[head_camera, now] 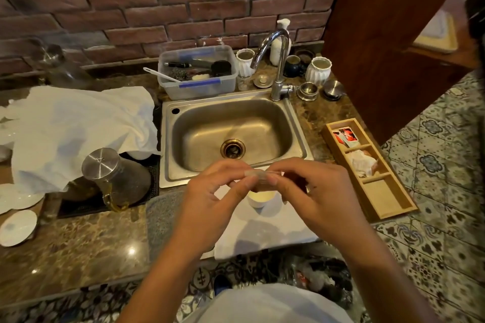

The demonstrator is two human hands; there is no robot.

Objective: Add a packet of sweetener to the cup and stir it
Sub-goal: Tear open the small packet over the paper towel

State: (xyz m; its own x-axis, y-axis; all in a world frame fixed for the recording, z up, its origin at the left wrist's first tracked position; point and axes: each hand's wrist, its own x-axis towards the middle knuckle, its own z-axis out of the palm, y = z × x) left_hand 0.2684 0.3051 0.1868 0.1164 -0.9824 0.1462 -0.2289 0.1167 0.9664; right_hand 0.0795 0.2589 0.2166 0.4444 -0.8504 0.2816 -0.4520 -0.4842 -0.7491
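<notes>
A small pale sweetener packet (258, 176) is pinched between both hands, just in front of the sink's near rim. My left hand (217, 191) grips its left end and my right hand (312, 189) grips its right end. Directly below the packet stands a white cup (261, 198) with pale liquid inside, mostly hidden by my fingers. The cup rests on a white cloth (265, 236) laid over a grey mat (162, 217) on the marble counter.
A steel sink (183, 113) with a tap (278, 60) lies behind the cup. At the right sits a wooden tray (393, 207) holding packets. A glass kettle with steel lid (115, 176), a white towel (78, 123) and saucers (18, 228) occupy the left.
</notes>
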